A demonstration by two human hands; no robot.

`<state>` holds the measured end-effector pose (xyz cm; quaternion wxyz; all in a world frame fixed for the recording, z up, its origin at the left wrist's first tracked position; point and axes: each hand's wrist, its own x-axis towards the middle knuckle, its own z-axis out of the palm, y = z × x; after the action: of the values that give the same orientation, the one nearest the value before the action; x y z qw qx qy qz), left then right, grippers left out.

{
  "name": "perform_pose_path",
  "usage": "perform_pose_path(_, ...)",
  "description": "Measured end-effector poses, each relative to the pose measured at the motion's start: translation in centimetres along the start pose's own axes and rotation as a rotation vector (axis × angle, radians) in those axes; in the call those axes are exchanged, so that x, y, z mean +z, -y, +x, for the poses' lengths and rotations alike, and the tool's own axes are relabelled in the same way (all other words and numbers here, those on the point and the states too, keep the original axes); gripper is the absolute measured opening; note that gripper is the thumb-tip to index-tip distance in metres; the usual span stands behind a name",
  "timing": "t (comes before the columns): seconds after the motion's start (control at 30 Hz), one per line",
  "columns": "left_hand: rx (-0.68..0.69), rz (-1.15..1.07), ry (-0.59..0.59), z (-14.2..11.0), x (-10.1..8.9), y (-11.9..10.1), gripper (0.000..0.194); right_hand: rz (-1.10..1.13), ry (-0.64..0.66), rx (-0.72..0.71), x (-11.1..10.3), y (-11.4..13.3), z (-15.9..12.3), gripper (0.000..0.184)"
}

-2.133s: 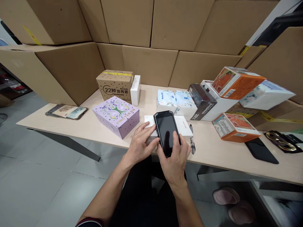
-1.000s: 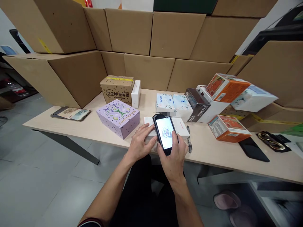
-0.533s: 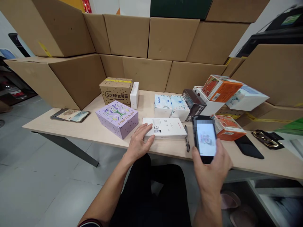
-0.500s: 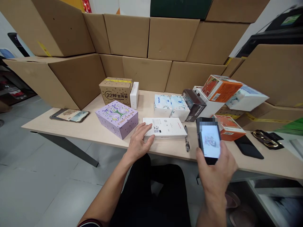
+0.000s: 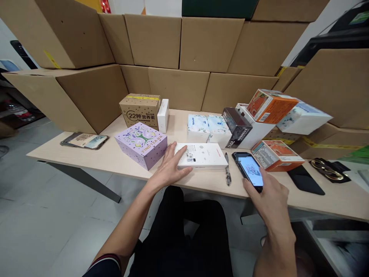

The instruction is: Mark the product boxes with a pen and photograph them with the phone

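Note:
A flat white box (image 5: pixel 206 156) with printed labels lies near the table's front edge. My left hand (image 5: pixel 168 165) is at its left end, fingers spread, index finger and thumb at the box's edge. My right hand (image 5: pixel 268 192) grips a black smartphone (image 5: pixel 250 170) by its lower sides, its screen lit and facing up. The phone is low over the table or resting on it; I cannot tell which. Between box and phone lies a pen (image 5: pixel 227 171). Left of my left hand stands a purple tea box (image 5: pixel 141 144).
Behind stand a brown carton (image 5: pixel 140 111), tissue packs (image 5: pixel 209 129), a dark box (image 5: pixel 236 127) and stacked orange boxes (image 5: pixel 272 105). A black pouch (image 5: pixel 305 180) and scissors (image 5: pixel 325 169) lie right. Large cardboard boxes (image 5: pixel 211 44) wall the table's back.
My right hand has lowered the phone toward the table and tilted it flatter. My left hand has spread its fingers wider at the white box's left end.

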<state>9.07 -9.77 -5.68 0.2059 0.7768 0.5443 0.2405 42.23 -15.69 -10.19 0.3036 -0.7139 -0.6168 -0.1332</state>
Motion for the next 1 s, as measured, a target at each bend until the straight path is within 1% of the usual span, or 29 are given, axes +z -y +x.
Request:
perform_pose_path(0.07, -0.008, -0.001, 0.021, 0.4, -0.4, 0.0, 0.081, 0.0, -0.101, -0.018, 0.0, 0.7, 0.1, 0.066)
perform_pose_path(0.13, -0.013, -0.008, 0.035, 0.7, -0.5, 0.0, 0.081, 0.047, -0.198, -0.084, -0.2, 1.7, 0.2, 0.061)
perform_pose_path(0.17, -0.012, -0.013, 0.036, 0.7, -0.6, -0.1, 0.08, 0.091, -0.215, -0.134, -0.3, 2.3, 0.2, 0.058)
perform_pose_path(0.2, -0.008, -0.017, 0.034, 0.7, -0.6, -0.1, 0.079, 0.142, -0.199, -0.188, -0.4, 3.0, 0.3, 0.056)
perform_pose_path(0.23, -0.002, -0.021, 0.029, 0.6, -0.6, -0.1, 0.077, 0.186, -0.156, -0.237, -0.5, 3.7, 0.5, 0.054)
perform_pose_path(0.27, 0.006, -0.025, 0.023, 0.5, -0.6, -0.1, 0.076, 0.216, -0.086, -0.282, -0.6, 4.4, 0.7, 0.055)
perform_pose_path(0.37, 0.026, -0.044, 0.032, 0.2, -0.7, -0.1, 0.073, 0.222, 0.202, -0.383, -0.5, 6.0, 2.3, 0.064)
perform_pose_path(0.5, 0.078, -0.082, 0.062, -0.2, -1.1, 0.3, 0.07, 0.17, 0.619, -0.451, 0.2, 7.0, 6.3, 0.083)
perform_pose_path(0.57, 0.113, -0.11, 0.057, -0.3, -1.1, 0.4, 0.066, 0.133, 0.782, -0.469, 0.5, 7.2, 8.2, 0.097)
perform_pose_path(0.63, 0.149, -0.141, 0.049, -0.3, -1.0, 0.6, 0.063, 0.115, 0.873, -0.494, 0.6, 7.3, 9.5, 0.105)
perform_pose_path(0.7, 0.205, -0.179, 0.023, -0.3, -0.9, 0.8, 0.061, 0.15, 0.89, -0.533, 0.2, 7.5, 9.9, 0.105)
perform_pose_path(0.77, 0.303, -0.248, -0.054, -0.4, -0.7, 1.1, 0.058, 0.229, 0.843, -0.564, -0.6, 7.4, 9.6, 0.098)
perform_pose_path(0.8, 0.365, -0.295, -0.124, -0.5, -0.6, 1.4, 0.057, 0.269, 0.801, -0.564, -1.1, 7.2, 9.3, 0.095)
perform_pose_path(0.83, 0.432, -0.346, -0.22, -0.5, -0.4, 1.6, 0.056, 0.304, 0.748, -0.55, -1.7, 7.1, 9.0, 0.091)
perform_pose_path(0.9, 0.554, -0.424, -0.463, -0.7, 0.1, 2.3, 0.057, 0.363, 0.611, -0.488, -2.8, 6.8, 8.8, 0.085)
perform_pose_path(0.97, 0.643, -0.419, -0.707, -1.0, 0.7, 2.7, 0.058, 0.409, 0.463, -0.385, -3.4, 6.8, 9.4, 0.084)
perform_pose_path(1.0, 0.673, -0.378, -0.802, -1.3, 1.0, 2.8, 0.056, 0.422, 0.392, -0.325, -3.4, 7.1, 10.0, 0.085)
